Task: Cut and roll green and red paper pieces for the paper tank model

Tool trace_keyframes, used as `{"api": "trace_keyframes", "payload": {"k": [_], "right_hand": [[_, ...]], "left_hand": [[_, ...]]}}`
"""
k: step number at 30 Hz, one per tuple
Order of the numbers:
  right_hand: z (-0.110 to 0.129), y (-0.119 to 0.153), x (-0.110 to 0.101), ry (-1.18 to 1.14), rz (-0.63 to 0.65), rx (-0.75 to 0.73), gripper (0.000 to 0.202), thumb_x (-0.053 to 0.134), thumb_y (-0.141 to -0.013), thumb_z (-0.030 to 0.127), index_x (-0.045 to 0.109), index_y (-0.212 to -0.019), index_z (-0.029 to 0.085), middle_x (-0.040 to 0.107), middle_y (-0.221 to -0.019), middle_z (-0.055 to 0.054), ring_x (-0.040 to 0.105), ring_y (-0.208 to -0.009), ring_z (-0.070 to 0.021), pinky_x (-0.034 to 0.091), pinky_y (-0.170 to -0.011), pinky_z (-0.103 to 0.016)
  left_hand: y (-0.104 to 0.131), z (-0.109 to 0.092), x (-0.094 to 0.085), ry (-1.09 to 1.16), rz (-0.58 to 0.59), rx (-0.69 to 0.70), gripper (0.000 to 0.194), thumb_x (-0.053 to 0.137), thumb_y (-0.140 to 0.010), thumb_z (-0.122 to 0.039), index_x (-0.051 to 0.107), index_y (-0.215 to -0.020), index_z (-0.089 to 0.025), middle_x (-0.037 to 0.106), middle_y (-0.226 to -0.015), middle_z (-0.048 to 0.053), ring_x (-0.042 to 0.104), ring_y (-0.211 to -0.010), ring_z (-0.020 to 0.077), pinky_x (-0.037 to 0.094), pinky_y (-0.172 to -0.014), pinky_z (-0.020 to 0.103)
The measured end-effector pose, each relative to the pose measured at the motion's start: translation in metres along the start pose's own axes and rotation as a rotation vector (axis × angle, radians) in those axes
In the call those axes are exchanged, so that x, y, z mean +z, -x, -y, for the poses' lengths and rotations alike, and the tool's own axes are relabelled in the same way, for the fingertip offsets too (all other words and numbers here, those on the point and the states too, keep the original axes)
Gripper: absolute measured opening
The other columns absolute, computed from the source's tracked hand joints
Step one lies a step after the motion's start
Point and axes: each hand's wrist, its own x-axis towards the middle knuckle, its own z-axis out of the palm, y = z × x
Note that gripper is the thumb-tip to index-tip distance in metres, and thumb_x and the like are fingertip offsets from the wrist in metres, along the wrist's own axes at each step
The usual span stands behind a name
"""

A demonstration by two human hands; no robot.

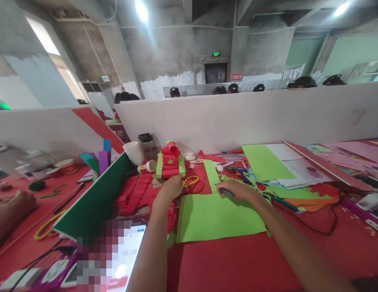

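My left hand (173, 187) is at the front edge of a red and green paper model (169, 164) with a gold star and a rolled red tube on top. Its fingers are curled against the model, their tips partly hidden. My right hand (237, 190) is closed around a dark pen-like tool (227, 192) over the far edge of a large light-green sheet (219, 221). Just behind that hand lies a narrow green strip (211, 174). Yellow-handled scissors (191, 182) rest between my hands.
A green divider (91, 194) stands at left, with a lit phone (128, 257) before it. Pleated red paper (135, 194), a white cup (134, 153) and paper sheets (268, 162) surround the work area. Another person's hand (18, 209) is far left. A white partition (237, 117) rises behind.
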Motion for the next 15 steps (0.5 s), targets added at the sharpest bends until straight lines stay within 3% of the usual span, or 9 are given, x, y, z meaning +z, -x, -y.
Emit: {"api": "trace_keyframes", "payload": {"k": [2, 4, 8, 12, 15], "right_hand": [[0.005, -0.001, -0.001, 0.005, -0.007, -0.008, 0.028, 0.046, -0.065, -0.004, 0.058, -0.078, 0.018, 0.064, -0.077, 0.000, 0.056, -0.072, -0.0144, 0.034, -0.066, -0.022], [0.009, -0.003, 0.000, 0.011, -0.016, 0.001, 0.025, 0.046, -0.066, -0.002, 0.057, -0.076, 0.018, 0.062, -0.076, 0.000, 0.053, -0.071, -0.0146, 0.033, -0.066, -0.023], [0.009, -0.008, 0.005, 0.043, -0.021, 0.036, 0.019, 0.046, -0.075, 0.001, 0.056, -0.074, 0.018, 0.062, -0.076, -0.002, 0.052, -0.073, -0.0156, 0.035, -0.069, -0.025], [0.003, -0.011, 0.009, 0.112, -0.077, 0.019, 0.016, 0.049, -0.083, 0.008, 0.060, -0.077, 0.019, 0.064, -0.078, -0.004, 0.055, -0.077, -0.0183, 0.038, -0.075, -0.029], [0.007, -0.013, 0.011, 0.078, -0.248, 0.043, 0.013, 0.054, -0.089, 0.022, 0.066, -0.092, 0.020, 0.068, -0.091, -0.007, 0.059, -0.088, -0.0223, 0.041, -0.083, -0.035]], "left_hand": [[0.013, -0.014, -0.003, -0.091, -0.035, 0.012, 0.033, 0.033, -0.095, -0.019, 0.059, -0.116, -0.016, 0.066, -0.115, 0.016, 0.064, -0.107, 0.0273, 0.047, -0.090, 0.039], [0.031, -0.037, 0.003, -0.111, 0.010, 0.089, 0.032, 0.034, -0.094, -0.019, 0.060, -0.114, -0.017, 0.067, -0.109, 0.014, 0.064, -0.103, 0.0260, 0.050, -0.084, 0.036], [0.068, -0.079, 0.034, -0.142, 0.084, 0.282, 0.031, 0.044, -0.093, -0.026, 0.060, -0.118, -0.016, 0.063, -0.119, 0.015, 0.059, -0.113, 0.0289, 0.051, -0.087, 0.039], [0.085, -0.085, 0.067, -0.156, 0.054, 0.267, 0.045, 0.049, -0.094, -0.033, 0.049, -0.134, -0.014, 0.047, -0.143, 0.018, 0.045, -0.131, 0.0306, 0.045, -0.099, 0.044], [0.085, -0.077, 0.079, -0.133, -0.012, 0.260, 0.051, 0.047, -0.095, -0.036, 0.043, -0.140, -0.013, 0.043, -0.148, 0.017, 0.040, -0.135, 0.0303, 0.041, -0.104, 0.045]]}}
